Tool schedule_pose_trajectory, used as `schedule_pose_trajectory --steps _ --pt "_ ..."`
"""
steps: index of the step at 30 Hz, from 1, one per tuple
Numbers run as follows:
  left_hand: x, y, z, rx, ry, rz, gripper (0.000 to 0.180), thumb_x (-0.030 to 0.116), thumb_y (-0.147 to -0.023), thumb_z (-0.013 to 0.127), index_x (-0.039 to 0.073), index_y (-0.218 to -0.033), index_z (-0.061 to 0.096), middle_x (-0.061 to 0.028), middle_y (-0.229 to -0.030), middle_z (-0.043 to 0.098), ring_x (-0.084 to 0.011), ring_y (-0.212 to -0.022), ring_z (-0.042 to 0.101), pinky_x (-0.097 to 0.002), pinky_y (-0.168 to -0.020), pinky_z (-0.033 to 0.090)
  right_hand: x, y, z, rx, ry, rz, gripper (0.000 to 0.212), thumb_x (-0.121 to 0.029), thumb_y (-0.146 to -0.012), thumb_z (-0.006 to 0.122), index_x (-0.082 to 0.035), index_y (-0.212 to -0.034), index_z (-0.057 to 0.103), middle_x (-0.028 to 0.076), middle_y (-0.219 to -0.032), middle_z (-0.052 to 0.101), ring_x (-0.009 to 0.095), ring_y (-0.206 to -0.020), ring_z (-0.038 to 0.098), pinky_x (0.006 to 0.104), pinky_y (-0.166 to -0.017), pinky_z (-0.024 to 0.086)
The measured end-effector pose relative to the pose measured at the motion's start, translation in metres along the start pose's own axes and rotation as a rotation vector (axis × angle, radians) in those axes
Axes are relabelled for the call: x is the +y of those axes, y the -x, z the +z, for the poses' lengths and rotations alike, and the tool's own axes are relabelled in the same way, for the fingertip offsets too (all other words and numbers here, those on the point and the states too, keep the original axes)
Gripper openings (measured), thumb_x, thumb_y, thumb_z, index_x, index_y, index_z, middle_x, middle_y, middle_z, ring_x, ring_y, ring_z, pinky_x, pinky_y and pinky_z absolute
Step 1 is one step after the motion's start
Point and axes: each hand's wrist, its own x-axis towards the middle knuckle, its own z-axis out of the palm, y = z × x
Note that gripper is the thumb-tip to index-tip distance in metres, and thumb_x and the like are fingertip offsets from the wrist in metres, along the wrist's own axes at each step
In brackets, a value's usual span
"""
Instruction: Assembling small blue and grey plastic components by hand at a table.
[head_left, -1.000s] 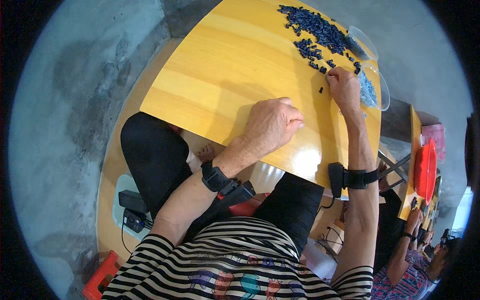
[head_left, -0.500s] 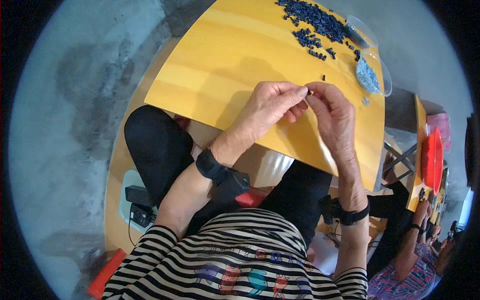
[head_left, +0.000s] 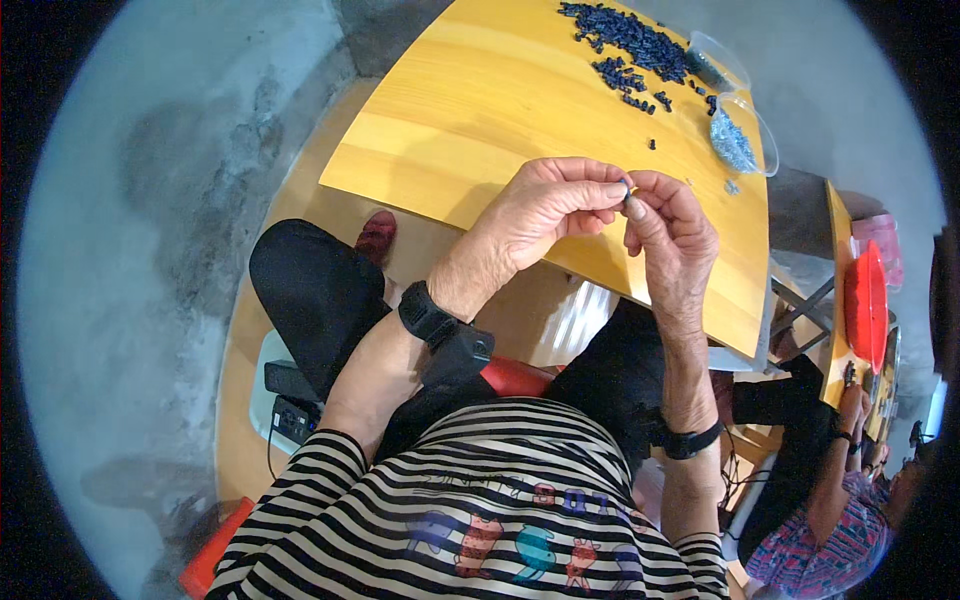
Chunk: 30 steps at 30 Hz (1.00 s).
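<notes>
Over the near edge of the yellow table (head_left: pixel 440 130), my two hands meet fingertip to fingertip. My left hand (head_left: pixel 555 205) pinches a small dark piece (head_left: pixel 627 190) between thumb and forefinger. From the other side my right hand (head_left: pixel 675 225) closes thumb and fingers at the same piece; its exact shape is mostly covered. A pile of small dark blue-black plastic pieces (head_left: pixel 635 45) lies at the far side of the table. One loose dark piece (head_left: pixel 652 144) sits just beyond my hands.
At the right edge, a clear tub (head_left: pixel 735 145) holds light-blue small parts, with another clear container (head_left: pixel 715 60) behind it. A few light-blue bits (head_left: pixel 732 187) lie nearby. To the right, another person (head_left: pixel 830 530) works at a second table beside a red basin (head_left: pixel 866 305).
Both hands have shifted slightly right, still together at the fingertips. More of the dark piece shows between them. The view has moved a little.
</notes>
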Motion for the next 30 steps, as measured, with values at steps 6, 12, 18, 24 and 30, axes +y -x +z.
schedule_pose_trajectory --steps 6,12,18,24,30 --pt "0.004 0.005 0.004 -0.004 -0.01 0.055 0.018 0.01 -0.085 0.06 0.002 -0.102 0.063 -0.0011 -0.085 0.064 -0.0061 -0.072 0.056 -0.0181 -0.067 0.048 -0.007 0.01 0.002 0.126 -0.137 -0.017 0.02 -0.004 -0.082 0.062 0.001 -0.101 0.058 0.003 -0.076 0.059 0.006 -0.057 0.05 0.0183 -0.048 0.04" --pt "0.005 0.008 0.003 -0.033 0.017 0.062 0.018 0.011 -0.085 0.061 0.003 -0.102 0.063 -0.0014 -0.086 0.064 -0.0065 -0.076 0.058 -0.0184 -0.069 0.048 -0.004 0.016 0.002 0.091 -0.264 0.031 0.013 -0.009 -0.085 0.062 0.001 -0.092 0.059 0.004 -0.074 0.059 0.007 -0.052 0.049 0.0194 -0.046 0.039" --pt "0.006 0.015 0.007 -0.008 -0.06 0.083 0.019 0.011 -0.085 0.061 0.003 -0.102 0.063 -0.0008 -0.084 0.064 -0.0059 -0.072 0.058 -0.0185 -0.067 0.048 -0.002 0.018 0.005 0.059 -0.49 0.133 0.014 -0.013 -0.087 0.059 0.0 -0.091 0.059 0.005 -0.073 0.059 0.007 -0.051 0.049 0.0198 -0.044 0.039" --pt "0.001 0.02 0.01 -0.003 -0.113 0.163 0.018 0.011 -0.084 0.062 0.004 -0.101 0.065 -0.001 -0.085 0.065 -0.0048 -0.069 0.056 -0.0179 -0.064 0.047 -0.007 0.02 0.012 0.072 -0.366 0.14 0.013 -0.012 -0.087 0.059 0.0 -0.092 0.06 0.005 -0.074 0.059 0.007 -0.051 0.05 0.0196 -0.044 0.039" --pt "0.001 0.024 0.017 0.015 -0.255 0.3 0.018 0.011 -0.082 0.065 0.003 -0.098 0.066 -0.0029 -0.087 0.066 -0.0057 -0.069 0.056 -0.0189 -0.063 0.046 -0.012 0.021 0.013 0.094 -0.253 0.101 0.011 -0.009 -0.087 0.058 0.001 -0.092 0.06 0.004 -0.074 0.059 0.007 -0.054 0.051 0.0187 -0.047 0.04"
